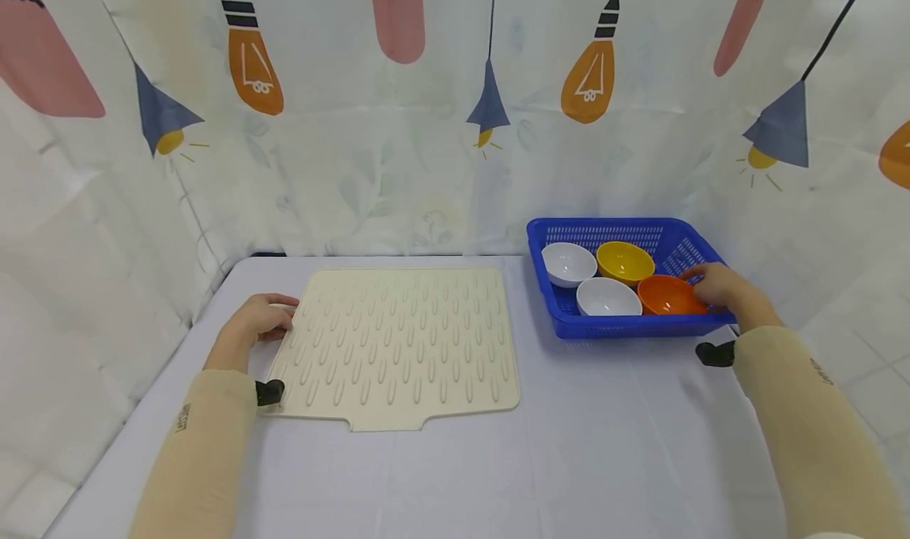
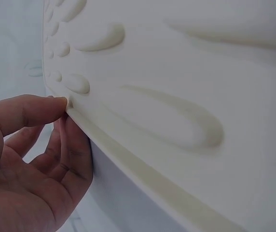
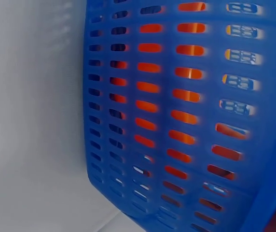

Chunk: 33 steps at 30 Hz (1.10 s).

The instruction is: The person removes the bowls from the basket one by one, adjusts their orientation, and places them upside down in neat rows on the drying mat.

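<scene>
1. The left hand (image 1: pixel 257 318) is at the mat's left edge, toward the left side of the table (image 1: pixel 455 476). In the left wrist view its thumb (image 2: pixel 53 107) meets the rim from above, with curled fingers below, so it pinches the edge. A light, steady hold would probably serve best; pulling upward could bend the mat or drag it.

2. The cream mat (image 1: pixel 398 341), with rows of raised ridges, lies near the table's back edge, left of centre, its tab toward the near edge. It looks best kept flat and square.

3. The blue basket (image 1: pixel 626 330) stands at the table's back right, its left wall just beside the mat. At its back left corner sits one white bowl (image 1: pixel 569 264), with the yellow bowl (image 1: pixel 626 262) to its right. Along the front wall are the second white bowl (image 1: pixel 608 297) and, to its right, the orange bowl (image 1: pixel 670 295).

4. The right hand (image 1: pixel 727 288) reaches over the basket's right end, fingers at the orange bowl's right side; whether they grip bowl or rim, I cannot tell. A firm hold on the bowl's rim, then a straight lift, should avoid knocking its neighbour.
</scene>
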Each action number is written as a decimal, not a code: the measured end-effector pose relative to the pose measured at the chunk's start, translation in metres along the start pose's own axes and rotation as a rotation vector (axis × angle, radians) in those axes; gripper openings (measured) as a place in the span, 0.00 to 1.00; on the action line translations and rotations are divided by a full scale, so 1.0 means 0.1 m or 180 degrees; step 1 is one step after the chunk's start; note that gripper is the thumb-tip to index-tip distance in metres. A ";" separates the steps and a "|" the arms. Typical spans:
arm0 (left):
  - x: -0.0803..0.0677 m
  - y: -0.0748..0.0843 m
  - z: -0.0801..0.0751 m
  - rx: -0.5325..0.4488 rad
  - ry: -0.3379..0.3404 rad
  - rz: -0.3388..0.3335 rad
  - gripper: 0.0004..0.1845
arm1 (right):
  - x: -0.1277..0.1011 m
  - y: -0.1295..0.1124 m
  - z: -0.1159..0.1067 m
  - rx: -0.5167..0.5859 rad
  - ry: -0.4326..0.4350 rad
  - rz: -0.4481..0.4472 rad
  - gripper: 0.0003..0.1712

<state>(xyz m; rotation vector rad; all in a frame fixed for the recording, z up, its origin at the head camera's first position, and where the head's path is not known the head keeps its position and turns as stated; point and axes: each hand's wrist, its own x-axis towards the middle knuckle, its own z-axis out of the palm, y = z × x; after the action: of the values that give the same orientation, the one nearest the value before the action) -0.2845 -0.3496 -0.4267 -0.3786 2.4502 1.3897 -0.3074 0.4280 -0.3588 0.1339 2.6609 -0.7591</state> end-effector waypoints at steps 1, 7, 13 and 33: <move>0.00 0.00 0.00 0.0000 0.0003 -0.0002 0.37 | 0.00 -0.01 0.00 0.0019 0.0014 0.0002 0.36; 0.00 -0.01 0.00 0.0004 0.0022 0.0020 0.37 | 0.01 -0.03 -0.04 0.0214 0.0057 0.0020 0.38; 0.00 -0.01 0.02 0.0011 0.0018 0.0018 0.37 | -0.02 -0.05 -0.07 0.0447 0.0011 0.0091 0.38; 0.03 -0.02 0.00 0.0002 0.0011 -0.0011 0.36 | -0.16 -0.26 -0.08 0.0853 0.0035 -0.0218 0.34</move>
<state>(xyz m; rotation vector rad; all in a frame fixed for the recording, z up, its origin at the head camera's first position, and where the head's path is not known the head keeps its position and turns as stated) -0.2862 -0.3504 -0.4293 -0.3852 2.4517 1.3882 -0.3002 0.4104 -0.3336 0.1169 2.5730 -1.1382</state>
